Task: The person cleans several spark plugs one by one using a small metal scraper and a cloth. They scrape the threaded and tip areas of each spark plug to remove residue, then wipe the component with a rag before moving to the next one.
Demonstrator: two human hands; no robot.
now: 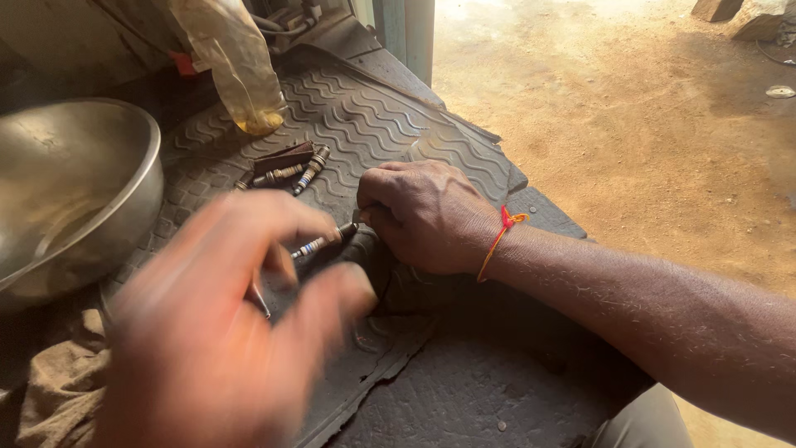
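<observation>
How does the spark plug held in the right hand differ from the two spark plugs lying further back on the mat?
The held spark plug is gripped at one end by the right hand; the two loose spark plugs lie untouched beside a brown piece. The held one stands alone, the loose ones side by side. All look alike: slim and metal-tipped, over the ribbed rubber mat.

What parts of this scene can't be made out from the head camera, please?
- Left hand: motion-blurred; what its fingers grip cannot be told.
- Spark plug: one end hidden inside the right hand.
- Metal bowl: cut off by the left edge; contents unclear.
- Plastic bag: top cut off by the upper edge.
- Plugs farther back on the rubber mat: too small for detail.
</observation>
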